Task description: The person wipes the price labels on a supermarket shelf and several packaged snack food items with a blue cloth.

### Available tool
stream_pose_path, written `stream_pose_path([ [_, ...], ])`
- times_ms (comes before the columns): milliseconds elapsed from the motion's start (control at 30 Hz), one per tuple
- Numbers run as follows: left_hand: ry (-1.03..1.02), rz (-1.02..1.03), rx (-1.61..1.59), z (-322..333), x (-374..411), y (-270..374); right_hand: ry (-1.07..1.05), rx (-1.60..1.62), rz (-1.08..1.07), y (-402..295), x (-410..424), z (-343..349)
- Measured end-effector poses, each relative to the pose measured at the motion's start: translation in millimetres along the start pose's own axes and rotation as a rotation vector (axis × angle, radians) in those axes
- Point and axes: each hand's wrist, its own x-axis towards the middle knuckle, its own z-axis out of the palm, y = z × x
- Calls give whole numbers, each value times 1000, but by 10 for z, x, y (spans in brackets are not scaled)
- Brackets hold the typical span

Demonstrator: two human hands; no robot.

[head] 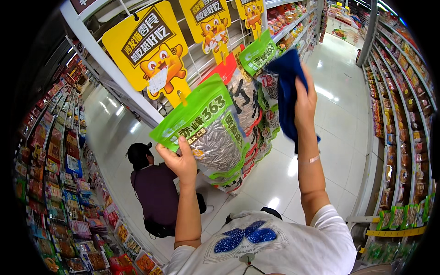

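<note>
With thumb and fingers, my left hand (180, 158) pinches the lower left edge of the top band of a green bag of sunflower seeds (216, 141). The bag hangs from a yellow hook on the end rack, and its clear window shows striped seeds. A dark blue cloth (288, 92) is bunched in my right hand (306, 103), raised to the right of the hanging bags. Behind the front bag hang a red-topped bag (242, 103) and another green-topped bag (259, 53). Part of the cloth dangles below my right hand.
Yellow cartoon sign cards (147, 51) hang above the bags on a white rack frame (106, 62). A person in a dark purple top (154, 196) crouches at the left of the rack. Stocked shelves line the left (65, 178) and right (402, 113) aisles, over glossy floor tiles (330, 137).
</note>
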Motion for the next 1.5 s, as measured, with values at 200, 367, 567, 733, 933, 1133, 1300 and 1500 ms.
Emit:
stream_pose_path([
  [200, -12, -16, 96, 10, 4, 64, -207, -772, -253, 832, 425, 489],
  [367, -5, -98, 53, 4, 5, 98, -24, -823, -159, 981, -116, 389],
  [567, -30, -46, 30, 9, 5, 35, 97, -730, 74, 1509, -822, -259],
  [733, -8, -37, 39, -29, -18, -28, 360, 339, 379, 361, -463, -78],
  [933, -27, -92, 6, -38, -5, 29, -115, -165, -585, -775, 117, 792],
  [1133, -25, -98, 61, -4, 2, 112, -360, -282, -783, -1102, 348, 1921],
  [1300, -18, -83, 78, -76, -18, 47, -684, -288, -825, -808, 57, 1554],
  [1500, -19, -45, 14, 18, -76, -132, -335, -268, -772, -1144, 408, 1320],
])
